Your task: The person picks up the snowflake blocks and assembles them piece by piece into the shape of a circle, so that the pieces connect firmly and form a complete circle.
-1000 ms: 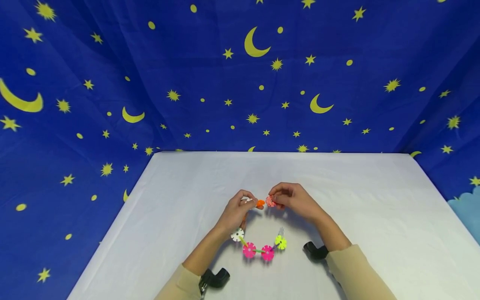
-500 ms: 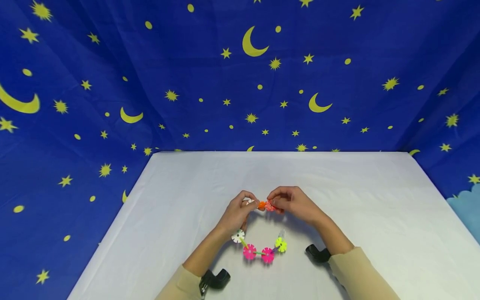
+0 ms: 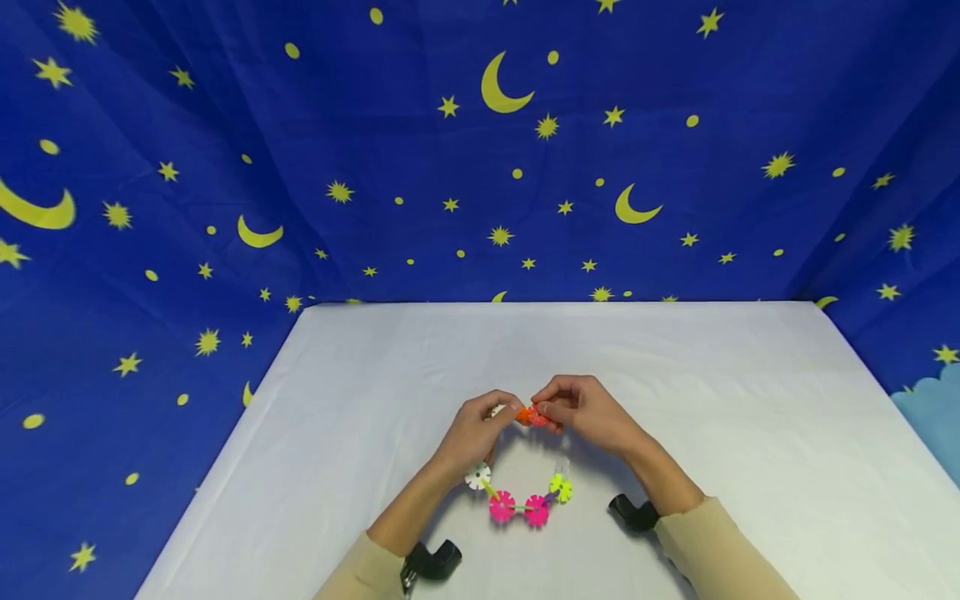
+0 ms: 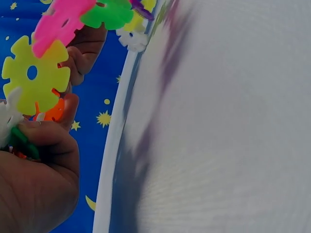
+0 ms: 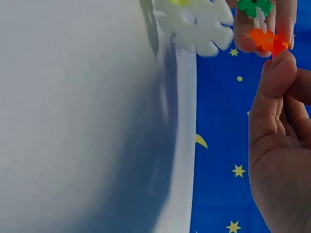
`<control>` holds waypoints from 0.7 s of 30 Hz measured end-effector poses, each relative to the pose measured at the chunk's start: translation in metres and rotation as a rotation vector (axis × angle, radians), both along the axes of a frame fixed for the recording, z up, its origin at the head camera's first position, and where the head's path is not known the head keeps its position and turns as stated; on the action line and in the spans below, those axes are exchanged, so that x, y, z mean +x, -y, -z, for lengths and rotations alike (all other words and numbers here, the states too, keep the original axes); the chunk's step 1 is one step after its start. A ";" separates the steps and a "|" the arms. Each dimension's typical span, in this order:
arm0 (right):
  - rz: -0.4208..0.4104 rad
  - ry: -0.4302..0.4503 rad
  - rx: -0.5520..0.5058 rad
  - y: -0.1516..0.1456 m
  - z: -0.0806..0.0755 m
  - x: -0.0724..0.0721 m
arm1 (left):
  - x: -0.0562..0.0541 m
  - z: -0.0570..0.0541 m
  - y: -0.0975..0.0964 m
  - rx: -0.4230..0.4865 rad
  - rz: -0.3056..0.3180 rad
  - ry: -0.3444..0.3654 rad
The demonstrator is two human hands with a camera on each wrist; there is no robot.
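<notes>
My left hand [image 3: 467, 432] grips a chain of interlocking notched plastic discs; in the left wrist view its thumb presses by a green disc [image 4: 24, 143]. From this hand the chain curves toward me through a white disc [image 3: 477, 477], two pink discs [image 3: 502, 507] and a yellow disc [image 3: 561, 488], with a clear piece at the end. An orange disc [image 3: 522, 415] sticks out past the left fingertips. My right hand [image 3: 588, 408] pinches a coral-red notched disc [image 3: 537, 416], which meets the orange disc edge to edge. Fingers partly cover both discs.
A white cloth-covered table [image 3: 390, 358] lies under the hands, backed by a blue curtain [image 3: 420, 150] with yellow moons and stars. Black bent mounts [image 3: 438, 561] sit at both wrists. The chain hangs close over the cloth and casts shadows.
My right hand has brought the coral-red disc left and slightly toward me, from a small gap to meeting the orange disc. The left hand has shifted slightly; the chain sways little.
</notes>
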State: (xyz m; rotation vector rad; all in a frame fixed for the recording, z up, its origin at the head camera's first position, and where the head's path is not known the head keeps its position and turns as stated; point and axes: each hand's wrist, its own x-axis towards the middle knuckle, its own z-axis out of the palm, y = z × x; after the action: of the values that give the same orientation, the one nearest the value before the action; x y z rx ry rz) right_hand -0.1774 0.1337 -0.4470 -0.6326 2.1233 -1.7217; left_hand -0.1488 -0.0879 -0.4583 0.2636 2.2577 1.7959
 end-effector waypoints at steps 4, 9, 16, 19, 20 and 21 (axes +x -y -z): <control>0.031 -0.061 0.018 0.002 0.000 0.002 | 0.002 0.001 -0.002 -0.018 -0.016 -0.030; 0.094 -0.094 0.035 0.008 -0.009 0.008 | 0.008 -0.008 -0.005 -0.030 -0.017 -0.050; 0.099 -0.047 0.019 0.007 -0.010 0.006 | 0.019 -0.029 -0.009 0.021 -0.010 -0.049; 0.126 -0.031 0.001 0.006 -0.006 0.004 | 0.021 -0.029 -0.013 0.051 -0.025 -0.045; 0.131 -0.030 -0.004 0.005 -0.006 0.004 | 0.021 -0.028 -0.014 0.060 -0.032 -0.035; 0.134 -0.025 -0.007 0.005 -0.006 0.004 | 0.021 -0.027 -0.015 0.073 -0.037 -0.025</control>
State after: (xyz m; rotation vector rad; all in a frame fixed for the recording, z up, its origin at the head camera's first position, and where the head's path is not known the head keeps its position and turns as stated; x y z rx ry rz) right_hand -0.1731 0.1282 -0.4413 -0.5272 2.2243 -1.7995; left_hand -0.1276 -0.0728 -0.4311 0.2598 2.2311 1.9063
